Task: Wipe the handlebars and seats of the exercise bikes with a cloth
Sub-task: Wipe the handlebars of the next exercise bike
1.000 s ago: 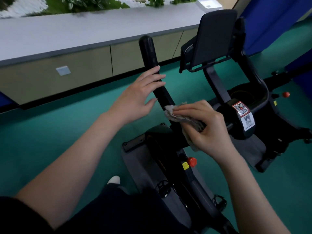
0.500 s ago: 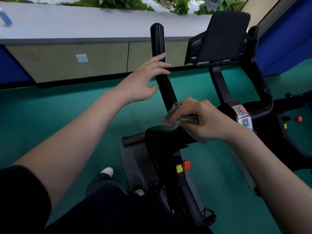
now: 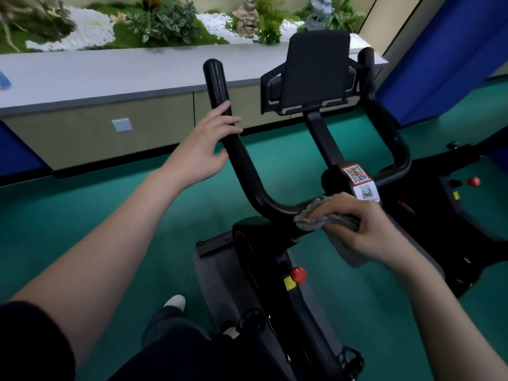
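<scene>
Hands: L point(image 3: 200, 149) touches handlebar point(image 3: 247, 174), R point(image 3: 362, 232) grips cloth point(image 3: 316, 218) | teal floor point(image 3: 82, 215) | planter point(image 3: 165, 23)

Shift of wiping contact along handlebar point(image 3: 247, 171).
Logged right hand point(image 3: 365, 229), with gripped cloth point(image 3: 324, 215), off the sloping left arm where it sat 1.0 s ago, past the bend at 0.5 s, and now on the low cross section, just beside the QR label point(image 3: 360, 182) on the centre clamp. Noted wrist turned, with knuckles now facing up and left. Also noted view tilted up, bringing in more of the planter point(image 3: 165, 23) and the far handlebar end.
</scene>
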Available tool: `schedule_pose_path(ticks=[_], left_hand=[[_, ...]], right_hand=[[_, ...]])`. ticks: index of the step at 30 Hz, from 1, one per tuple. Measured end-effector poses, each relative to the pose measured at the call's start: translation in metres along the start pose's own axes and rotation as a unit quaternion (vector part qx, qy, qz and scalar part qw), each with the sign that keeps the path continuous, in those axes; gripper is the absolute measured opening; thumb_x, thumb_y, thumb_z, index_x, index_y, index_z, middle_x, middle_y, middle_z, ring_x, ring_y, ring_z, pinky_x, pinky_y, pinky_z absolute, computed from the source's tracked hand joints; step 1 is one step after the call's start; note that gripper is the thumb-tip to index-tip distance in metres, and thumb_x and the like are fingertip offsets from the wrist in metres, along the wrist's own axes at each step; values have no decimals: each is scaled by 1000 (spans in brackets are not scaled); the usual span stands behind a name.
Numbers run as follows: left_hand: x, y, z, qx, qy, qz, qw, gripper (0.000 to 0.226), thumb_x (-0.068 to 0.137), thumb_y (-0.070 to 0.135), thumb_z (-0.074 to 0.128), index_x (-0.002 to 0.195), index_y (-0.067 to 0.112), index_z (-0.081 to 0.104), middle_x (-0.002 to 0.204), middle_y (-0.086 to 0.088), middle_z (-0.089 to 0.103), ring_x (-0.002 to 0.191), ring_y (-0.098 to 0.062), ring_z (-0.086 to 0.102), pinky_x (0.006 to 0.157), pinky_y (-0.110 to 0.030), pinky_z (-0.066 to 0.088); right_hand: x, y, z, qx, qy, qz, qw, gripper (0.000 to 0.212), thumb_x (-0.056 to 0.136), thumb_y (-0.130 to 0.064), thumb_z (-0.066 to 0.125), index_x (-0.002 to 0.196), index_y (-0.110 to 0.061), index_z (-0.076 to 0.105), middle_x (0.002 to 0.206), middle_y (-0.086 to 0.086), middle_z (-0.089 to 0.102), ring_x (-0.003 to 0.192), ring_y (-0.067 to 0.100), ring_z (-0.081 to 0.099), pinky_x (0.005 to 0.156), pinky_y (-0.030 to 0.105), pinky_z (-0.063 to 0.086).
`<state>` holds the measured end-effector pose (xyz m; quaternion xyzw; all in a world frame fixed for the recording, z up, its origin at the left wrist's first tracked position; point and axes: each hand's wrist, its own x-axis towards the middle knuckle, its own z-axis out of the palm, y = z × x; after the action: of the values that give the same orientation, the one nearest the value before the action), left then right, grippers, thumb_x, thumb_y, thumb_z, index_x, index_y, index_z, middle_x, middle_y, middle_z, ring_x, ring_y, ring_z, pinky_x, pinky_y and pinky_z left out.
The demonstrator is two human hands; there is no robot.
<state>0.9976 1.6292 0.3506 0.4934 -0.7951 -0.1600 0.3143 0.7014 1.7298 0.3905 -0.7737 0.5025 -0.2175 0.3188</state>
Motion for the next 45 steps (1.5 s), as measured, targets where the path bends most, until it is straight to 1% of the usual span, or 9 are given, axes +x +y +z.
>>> schedule_pose_path(ticks=[3,6,9,14,21,28,32,39,45], left_hand=[[-8,8,3,23,13,-2,1000,39,87,-4,51,123,9,60,139,0,49,143,-13,21,114,-20,11],[-22,16,6,41,9,-7,999,38,88,-1,52,125,9,59,139,-1,49,138,-18,30,113,-18,13],[-43,25,8,51,-3,-16,999,39,90,4,53,128,11,56,143,0,45,134,-20,36,113,-19,18],[-83,32,0,71,-5,-78,994,38,94,17,52,132,15,53,141,3,46,130,-19,42,107,-42,35],[-152,16,-16,114,-35,-164,979,40,96,25,50,135,18,50,139,3,48,129,-17,43,108,-38,35],[-249,-20,-57,170,-78,-248,951,43,97,34,45,137,20,47,139,5,48,128,-16,43,106,-35,34],[-324,-42,-95,186,-60,-329,924,47,97,40,43,139,19,44,139,5,48,128,-16,43,105,-34,34],[-446,-64,-144,177,-14,-467,866,56,96,49,38,144,20,35,145,6,40,132,-16,38,106,-33,32],[-543,-71,-168,153,-28,-560,814,53,96,50,38,140,21,41,143,4,44,131,-18,40,107,-32,33]], right_hand=[[-17,1,9,91,129,44,987,37,81,8,65,89,-28,69,95,-8,72,90,-3,64,78,10,44],[-24,0,22,157,194,64,966,35,83,6,64,90,-28,71,88,-17,73,86,-3,65,73,8,44],[-22,-9,36,202,215,58,954,34,84,5,63,90,-28,71,86,-18,72,82,-3,64,70,8,45],[-8,-32,60,267,217,51,938,25,85,-4,63,89,-27,71,84,-12,72,81,4,65,70,17,50],[-5,-58,95,280,202,71,936,19,87,-1,62,93,-16,72,85,-7,72,82,9,66,73,21,51],[3,-91,167,328,249,132,902,25,86,-4,64,85,-28,73,83,-7,73,83,12,67,73,24,53],[8,-135,224,333,178,117,919,33,85,-3,64,78,-34,73,78,-17,72,75,0,65,64,10,48],[-1,-224,314,302,27,48,952,24,83,9,61,86,-13,70,81,-5,71,73,-2,62,70,10,47],[-15,-272,380,282,-73,30,956,22,83,4,64,83,-17,71,83,-2,72,75,2,63,71,13,48]])
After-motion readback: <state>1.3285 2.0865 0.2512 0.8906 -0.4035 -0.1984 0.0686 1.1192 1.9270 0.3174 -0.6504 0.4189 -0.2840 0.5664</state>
